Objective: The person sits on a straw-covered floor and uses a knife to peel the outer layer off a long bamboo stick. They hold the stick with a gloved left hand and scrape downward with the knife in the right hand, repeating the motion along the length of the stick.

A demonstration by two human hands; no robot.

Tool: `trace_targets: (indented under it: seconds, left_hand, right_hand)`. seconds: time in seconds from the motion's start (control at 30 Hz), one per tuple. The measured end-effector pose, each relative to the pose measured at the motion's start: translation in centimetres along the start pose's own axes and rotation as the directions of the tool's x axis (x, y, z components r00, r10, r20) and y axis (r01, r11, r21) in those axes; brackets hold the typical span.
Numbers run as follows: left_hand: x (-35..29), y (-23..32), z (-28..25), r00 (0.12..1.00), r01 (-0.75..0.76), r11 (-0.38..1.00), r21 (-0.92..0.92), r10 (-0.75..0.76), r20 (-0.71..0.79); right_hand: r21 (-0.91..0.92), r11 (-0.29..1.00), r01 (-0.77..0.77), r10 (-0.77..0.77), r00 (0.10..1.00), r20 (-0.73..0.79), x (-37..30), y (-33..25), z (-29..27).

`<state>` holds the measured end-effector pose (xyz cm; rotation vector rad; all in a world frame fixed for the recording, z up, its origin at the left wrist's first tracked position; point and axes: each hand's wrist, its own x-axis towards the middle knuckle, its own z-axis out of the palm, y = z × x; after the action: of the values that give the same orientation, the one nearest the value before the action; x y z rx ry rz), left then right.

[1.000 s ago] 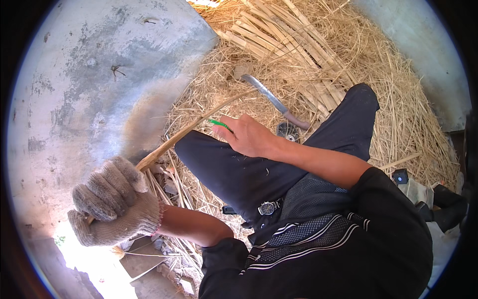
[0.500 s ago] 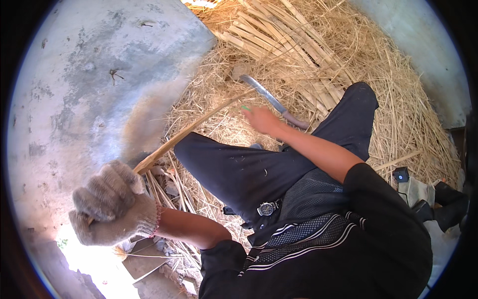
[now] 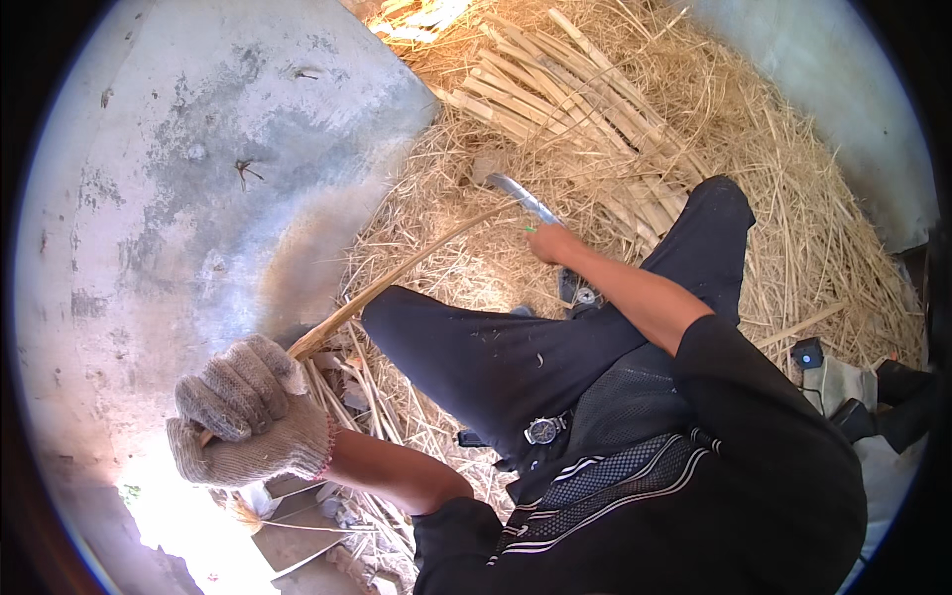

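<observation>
A knitted grey glove covers my left hand (image 3: 248,412), closed around the thick end of a long split bamboo strip (image 3: 382,283). The strip rises from the fist towards the straw, narrowing to its far tip by the blade. My bare right hand (image 3: 552,244) is closed near that tip, and a small green thing (image 3: 531,229) sticks out at its fingers. Just beyond it a machete (image 3: 521,193) lies on the straw. My right hand and forearm hide its handle, so I cannot tell whether they touch it.
Many split bamboo strips (image 3: 585,94) lie piled on loose straw (image 3: 793,198) at the far side. A weathered concrete slab (image 3: 198,198) stands at left. My dark-trousered legs (image 3: 466,342) are folded in front. A small black box (image 3: 808,353) sits at right.
My right hand has moved right to the machete, hiding its handle, which showed before. My left hand keeps its grip on the bamboo strip. The whole view has shifted slightly.
</observation>
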<state>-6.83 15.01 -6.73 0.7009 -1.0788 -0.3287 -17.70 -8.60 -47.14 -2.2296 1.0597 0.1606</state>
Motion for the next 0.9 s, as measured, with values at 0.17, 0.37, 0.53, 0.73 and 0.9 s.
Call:
trace_targets:
  seconds: [0.17,0.37,0.53,0.73,0.9]
  left_hand:
    - [0.2,0.4,-0.5,0.993,-0.042,0.999,0.016,0.044,-0.109]
    - [0.1,-0.5,-0.5,0.981,-0.085,0.996,0.017,0.087,-0.176]
    - [-0.2,0.3,-1.4,0.983,-0.090,0.994,0.055,0.098,-0.152]
    - [0.0,-0.7,0.7,0.987,-0.093,0.995,0.023,0.095,-0.133]
    - [-0.6,-0.4,-0.1,0.996,-0.074,0.997,0.026,0.075,-0.040]
  right_hand:
    - [0.279,0.958,-0.070,0.063,0.997,0.032,-6.2,-6.6,-4.7]
    - [0.132,0.976,0.176,-0.167,0.983,-0.081,-7.8,-5.6,-5.2]
    - [0.534,0.793,0.295,-0.262,0.955,-0.139,-13.1,-12.6,-9.9]
    - [0.236,0.874,0.425,-0.353,0.889,-0.292,-7.6,-8.7,-4.0]
    - [0.440,0.834,0.333,-0.265,0.941,-0.211,-9.4,-9.6,-6.4]
